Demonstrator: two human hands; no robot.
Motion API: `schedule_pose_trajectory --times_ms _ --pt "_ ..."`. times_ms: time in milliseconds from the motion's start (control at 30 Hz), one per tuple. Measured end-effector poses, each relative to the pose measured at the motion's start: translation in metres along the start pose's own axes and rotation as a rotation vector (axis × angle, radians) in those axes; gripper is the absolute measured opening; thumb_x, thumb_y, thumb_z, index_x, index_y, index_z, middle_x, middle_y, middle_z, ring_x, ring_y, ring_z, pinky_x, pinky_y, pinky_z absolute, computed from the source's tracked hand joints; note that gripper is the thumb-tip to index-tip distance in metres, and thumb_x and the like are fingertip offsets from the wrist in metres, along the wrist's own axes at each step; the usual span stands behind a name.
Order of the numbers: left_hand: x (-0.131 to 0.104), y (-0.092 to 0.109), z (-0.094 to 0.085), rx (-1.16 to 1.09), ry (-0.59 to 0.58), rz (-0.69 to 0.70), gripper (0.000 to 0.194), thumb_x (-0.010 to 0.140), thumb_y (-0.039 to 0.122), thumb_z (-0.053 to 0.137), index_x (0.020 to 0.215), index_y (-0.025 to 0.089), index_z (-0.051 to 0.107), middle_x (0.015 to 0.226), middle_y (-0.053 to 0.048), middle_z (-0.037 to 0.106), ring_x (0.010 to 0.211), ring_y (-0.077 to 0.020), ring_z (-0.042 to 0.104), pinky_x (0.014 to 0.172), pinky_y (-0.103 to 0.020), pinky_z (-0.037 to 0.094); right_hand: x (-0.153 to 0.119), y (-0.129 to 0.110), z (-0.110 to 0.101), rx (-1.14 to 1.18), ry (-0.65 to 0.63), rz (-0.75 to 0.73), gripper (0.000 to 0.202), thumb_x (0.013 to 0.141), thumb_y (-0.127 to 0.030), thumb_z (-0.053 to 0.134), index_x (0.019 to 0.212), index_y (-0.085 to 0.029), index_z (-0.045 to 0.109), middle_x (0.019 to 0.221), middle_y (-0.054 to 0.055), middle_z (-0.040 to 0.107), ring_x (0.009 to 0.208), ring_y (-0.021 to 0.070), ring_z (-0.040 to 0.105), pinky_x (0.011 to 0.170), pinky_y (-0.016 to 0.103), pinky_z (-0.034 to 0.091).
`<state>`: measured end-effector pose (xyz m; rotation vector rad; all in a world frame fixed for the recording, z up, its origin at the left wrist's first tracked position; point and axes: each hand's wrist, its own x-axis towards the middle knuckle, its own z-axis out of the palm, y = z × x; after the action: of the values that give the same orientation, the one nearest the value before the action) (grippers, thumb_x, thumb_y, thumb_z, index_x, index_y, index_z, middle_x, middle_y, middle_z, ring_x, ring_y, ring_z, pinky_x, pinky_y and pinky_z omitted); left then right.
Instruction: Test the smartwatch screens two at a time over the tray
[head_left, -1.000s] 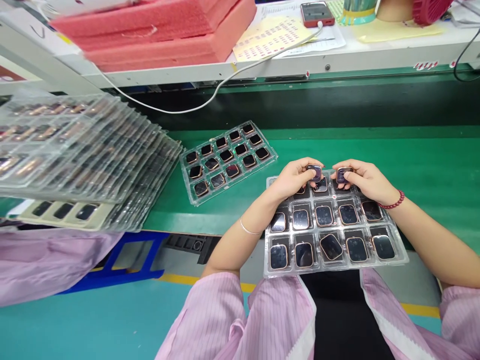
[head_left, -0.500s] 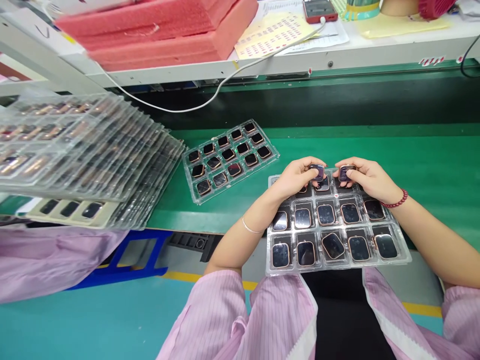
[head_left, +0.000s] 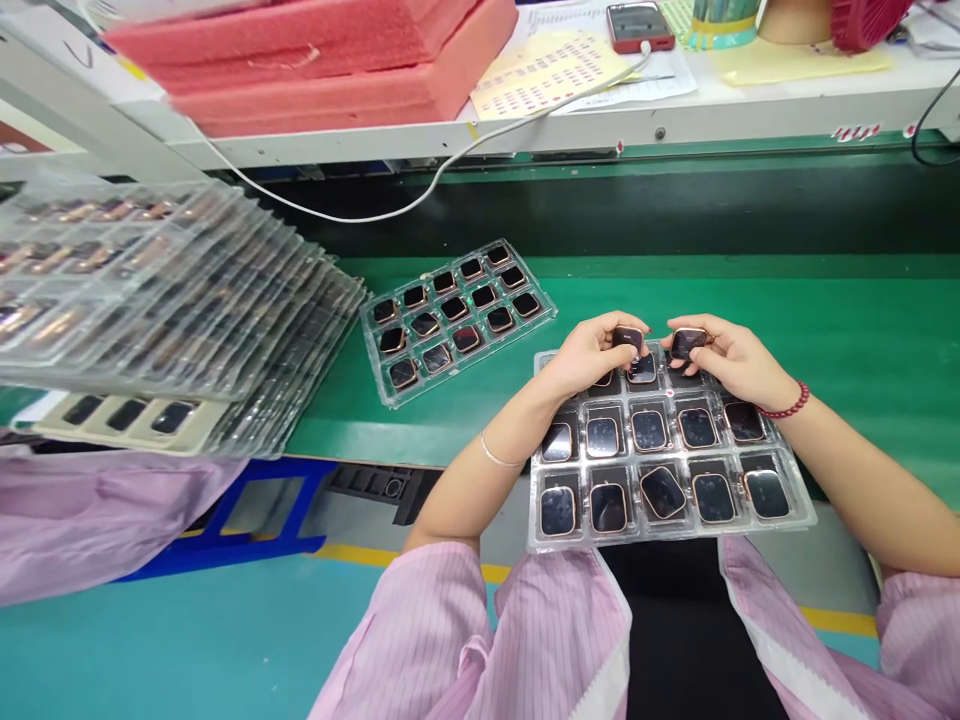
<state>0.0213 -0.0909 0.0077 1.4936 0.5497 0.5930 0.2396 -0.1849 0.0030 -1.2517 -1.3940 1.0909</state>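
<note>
My left hand (head_left: 600,350) grips a gold-rimmed watch face (head_left: 628,341) between thumb and fingers, above the back row of a clear plastic tray (head_left: 802,510). Just to its right, my right hand (head_left: 724,355) pinches another gold-rimmed watch face (head_left: 688,344), its screen dark. The tray lies at the bench's front edge and overhangs it. Square watch faces sit in its pockets; one in the front row (head_left: 663,492) is turned askew. Both hands hide part of the back row.
A second filled tray (head_left: 459,318) lies on the green bench (head_left: 862,330). Tall stacked trays (head_left: 247,300) lean at the left. A white cable (head_left: 360,219) droops from the shelf (head_left: 735,110), which holds red foam (head_left: 315,75) and a phone (head_left: 640,27). Pink cloth (head_left: 105,510) shows at the lower left.
The screens of both held watch faces have gone from lit to darker, with reflections. Both hands keep their grip and have barely moved. The view has shifted slightly.
</note>
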Motion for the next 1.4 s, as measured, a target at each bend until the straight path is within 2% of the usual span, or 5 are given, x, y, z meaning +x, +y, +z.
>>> schedule_pose_trajectory --times_ms 367,567,733,1233,1400 --pt "-0.0012 0.0021 -0.0003 0.023 -0.021 0.035 0.044 0.072 0.017 0.073 0.115 0.016 0.063 0.1 -0.006 0.073 0.092 -0.0166 0.069 0.081 -0.029 0.053 -0.0006 -0.0007 -0.0006 -0.001 -0.022 0.003 0.043 0.081 -0.024 0.071 0.124 -0.023 0.065 0.116 0.01 0.076 0.088 0.0216 0.076 0.073 0.036 0.063" --pt "-0.0001 -0.0009 -0.0014 -0.003 -0.03 0.009 0.037 0.075 0.022 0.071 0.11 0.014 0.063 0.094 -0.006 0.073 0.077 -0.0139 0.067 0.072 -0.028 0.053 -0.0004 -0.0004 -0.0007 -0.014 -0.022 0.018 0.041 0.082 -0.025 0.071 0.123 -0.023 0.066 0.114 0.01 0.077 0.086 0.0218 0.076 0.073 0.037 0.063" --pt "0.0002 -0.0014 -0.0013 0.02 -0.021 0.047 0.042 0.071 0.015 0.071 0.112 0.015 0.063 0.097 -0.006 0.073 0.092 -0.0164 0.069 0.082 -0.03 0.054 -0.0005 -0.0007 -0.0013 -0.005 -0.022 0.003 0.044 0.08 -0.022 0.071 0.124 -0.024 0.065 0.117 0.009 0.076 0.091 0.0226 0.076 0.076 0.038 0.063" --pt "-0.0012 0.0011 -0.0006 0.029 -0.034 -0.018 0.031 0.081 0.027 0.068 0.109 0.014 0.063 0.091 -0.006 0.073 0.067 -0.0104 0.063 0.068 -0.027 0.053 -0.0003 -0.0033 -0.0002 -0.011 -0.046 0.037 0.039 0.082 -0.022 0.066 0.122 -0.023 0.065 0.119 0.009 0.075 0.089 0.0219 0.075 0.076 0.039 0.063" --pt "0.0005 -0.0043 -0.0017 0.037 -0.015 0.052 0.043 0.071 0.016 0.07 0.113 0.016 0.063 0.103 -0.007 0.073 0.09 -0.016 0.069 0.083 -0.029 0.054 0.0002 -0.0033 -0.0003 -0.022 -0.049 0.004 0.041 0.081 -0.019 0.066 0.122 -0.024 0.066 0.12 0.008 0.075 0.091 0.0218 0.074 0.076 0.038 0.063"
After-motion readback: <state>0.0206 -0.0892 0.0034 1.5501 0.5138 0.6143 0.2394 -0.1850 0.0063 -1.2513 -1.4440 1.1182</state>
